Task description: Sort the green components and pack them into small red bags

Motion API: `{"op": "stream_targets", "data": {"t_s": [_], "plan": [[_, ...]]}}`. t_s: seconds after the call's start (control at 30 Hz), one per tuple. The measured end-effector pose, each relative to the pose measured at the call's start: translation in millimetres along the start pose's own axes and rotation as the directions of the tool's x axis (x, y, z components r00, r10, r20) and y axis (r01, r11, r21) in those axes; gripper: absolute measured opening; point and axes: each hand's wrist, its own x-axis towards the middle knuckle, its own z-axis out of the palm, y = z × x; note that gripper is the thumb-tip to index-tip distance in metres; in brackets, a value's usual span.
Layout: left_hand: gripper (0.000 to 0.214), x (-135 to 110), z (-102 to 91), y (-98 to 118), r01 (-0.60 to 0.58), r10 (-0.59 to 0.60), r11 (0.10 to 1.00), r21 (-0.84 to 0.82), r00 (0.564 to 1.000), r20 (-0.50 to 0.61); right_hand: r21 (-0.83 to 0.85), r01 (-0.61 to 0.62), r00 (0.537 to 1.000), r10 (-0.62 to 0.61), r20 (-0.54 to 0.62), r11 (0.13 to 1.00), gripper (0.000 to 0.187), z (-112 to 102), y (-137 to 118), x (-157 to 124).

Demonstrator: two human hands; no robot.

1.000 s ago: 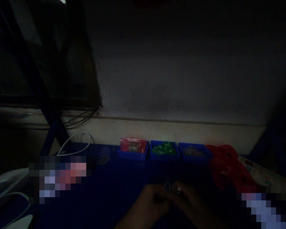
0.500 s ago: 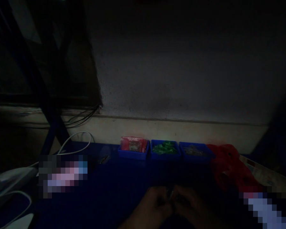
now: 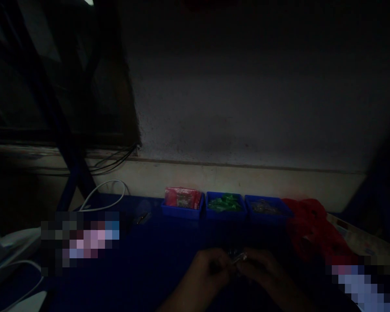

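Low in the dim view, my left hand [image 3: 211, 271] and my right hand [image 3: 263, 268] are close together above the blue table. Between their fingertips is a small shiny piece [image 3: 238, 257], which glints like clear plastic; its kind is too dark to make out. The fingers of both hands are bent and pinched on it. Beyond the hands, a blue tray [image 3: 225, 213] holds green plastic packets [image 3: 229, 202].
Beside it stand a blue tray [image 3: 182, 212] with red packets [image 3: 178, 197] and another [image 3: 269, 216] with clear packets [image 3: 263, 206]. Red plastic [image 3: 315, 229] lies at right. White cables [image 3: 121, 199] run at left near a small metallic item [image 3: 142, 217]. A wall [image 3: 247, 130] rises behind.
My hands have moved slightly apart, and more of the shiny piece shows between the fingertips. The trays stay where they were.
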Motion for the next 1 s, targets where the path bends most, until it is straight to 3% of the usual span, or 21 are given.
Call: {"op": "stream_targets", "data": {"t_s": [0.17,0.37,0.53,0.67,1.0], "plan": [[0.008,2.5,-1.8,2.1,-0.022,0.023,0.999,0.029,0.998,-0.054,-0.035,0.047,0.999,-0.048,-0.010,0.998,0.022,0.2,-2.0,1.3],[0.009,2.5,-2.2,4.5,-0.003,0.006,0.999,0.033,0.994,-0.107,-0.073,-0.003,0.996,-0.004,-0.093,0.997,0.024,1.6,4.3,1.9],[0.008,1.3,-1.3,5.8,-0.066,0.069,0.997,0.038,0.994,-0.088,-0.112,0.046,0.999,-0.048,-0.022,0.993,0.020,1.6,3.1,3.7],[0.006,0.7,-1.3,7.7,-0.015,0.021,0.998,0.067,0.996,-0.084,-0.104,0.065,0.998,-0.065,0.004,0.992,0.012,0.7,-0.6,4.9],[0.017,-0.4,-1.5,8.1,0.011,-0.008,0.999,0.031,0.997,-0.076,-0.078,0.026,1.000,-0.024,0.019,0.997,0.016,-0.6,-1.6,5.3]]}}
